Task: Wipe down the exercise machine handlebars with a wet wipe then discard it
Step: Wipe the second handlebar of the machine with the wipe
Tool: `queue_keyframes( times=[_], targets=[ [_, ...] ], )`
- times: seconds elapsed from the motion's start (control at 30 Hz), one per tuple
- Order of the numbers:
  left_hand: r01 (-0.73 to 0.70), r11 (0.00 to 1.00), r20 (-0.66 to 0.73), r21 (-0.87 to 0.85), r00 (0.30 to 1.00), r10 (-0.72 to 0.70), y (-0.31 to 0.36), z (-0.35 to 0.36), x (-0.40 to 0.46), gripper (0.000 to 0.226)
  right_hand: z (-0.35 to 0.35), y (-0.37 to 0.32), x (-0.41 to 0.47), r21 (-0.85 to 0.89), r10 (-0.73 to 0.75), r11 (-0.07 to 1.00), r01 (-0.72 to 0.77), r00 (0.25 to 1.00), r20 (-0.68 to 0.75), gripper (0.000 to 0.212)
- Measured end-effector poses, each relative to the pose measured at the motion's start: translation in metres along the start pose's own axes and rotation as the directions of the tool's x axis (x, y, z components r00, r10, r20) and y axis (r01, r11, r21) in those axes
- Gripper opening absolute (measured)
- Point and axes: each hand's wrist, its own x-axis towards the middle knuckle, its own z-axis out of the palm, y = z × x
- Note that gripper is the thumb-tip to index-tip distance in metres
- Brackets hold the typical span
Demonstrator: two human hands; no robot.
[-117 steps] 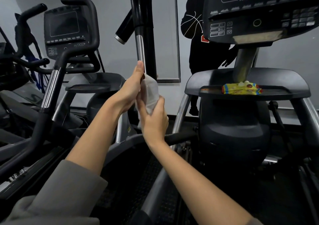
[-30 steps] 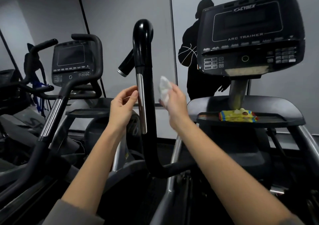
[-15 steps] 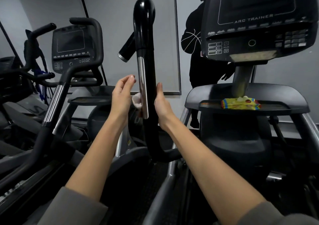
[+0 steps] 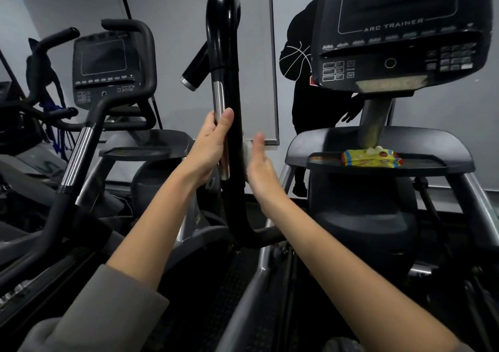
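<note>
Head view showed the left hand (image 4: 212, 142) gripping the handlebar (image 4: 232, 135); right of it, the right hand (image 4: 260, 166), fingers straight, pressed the limp, likely slippery wet wipe (image 4: 246, 153) flat against it.

Dim, flat indoor light leaves the machine bases nearly black, a soft glare streak runs down the glossy handlebar (image 4: 224, 41), the right hand (image 4: 259, 162) is smeared by motion blur (fingers indistinct), and the wide lens bows straight lines at the edges.
</note>
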Motion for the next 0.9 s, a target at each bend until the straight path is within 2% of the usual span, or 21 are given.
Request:
queue_keyframes(
  times=[0.07, 0.17, 0.27, 0.33, 0.47, 0.67, 0.8, 0.9],
  targets=[
    [-0.003, 1.0, 0.005, -0.031, 1.0, 0.003, 0.001, 0.002, -0.001, 0.024, 0.02, -0.003, -0.004, -0.053, -0.074, 0.996, 0.073, 0.997, -0.002, 0.063],
    [-0.014, 1.0, -0.005, -0.025, 1.0, 0.014, -0.001, 0.003, -0.002, 0.033, 0.037, 0.023, -0.016, -0.21, -0.185, 0.965, 0.156, 0.975, -0.123, 0.05],
    [-0.024, 1.0, -0.007, -0.013, 1.0, 0.024, -0.006, 0.001, -0.002, 0.045, 0.041, 0.051, -0.032, -0.271, -0.263, 0.94, 0.21, 0.948, -0.178, 0.036],
    [-0.046, 0.999, -0.012, 0.001, 0.999, 0.046, -0.007, 0.002, 0.0, 0.045, 0.043, 0.067, -0.042, -0.319, -0.27, 0.926, 0.203, 0.946, -0.182, 0.044],
    [-0.062, 0.998, -0.02, 0.008, 0.998, 0.062, -0.01, 0.003, 0.0, 0.043, 0.043, 0.09, -0.058, -0.438, -0.304, 0.877, 0.198, 0.934, -0.187, 0.08],
    [-0.055, 0.998, -0.045, 0.011, 0.997, 0.055, -0.01, 0.007, -0.004, 0.034, 0.041, 0.111, -0.063, -0.538, -0.326, 0.82, 0.193, 0.931, -0.163, 0.088],
    [-0.043, 0.998, -0.048, 0.039, 0.998, 0.045, -0.011, 0.004, -0.004, 0.027, 0.036, 0.114, -0.067, -0.617, -0.343, 0.759, 0.206, 0.933, -0.11, 0.079],
    [-0.045, 0.998, -0.053, 0.052, 0.997, 0.048, -0.009, 0.004, -0.007, 0.023, 0.03, 0.114, -0.07, -0.632, -0.294, 0.749, 0.199, 0.955, -0.048, 0.093]
  ],
)
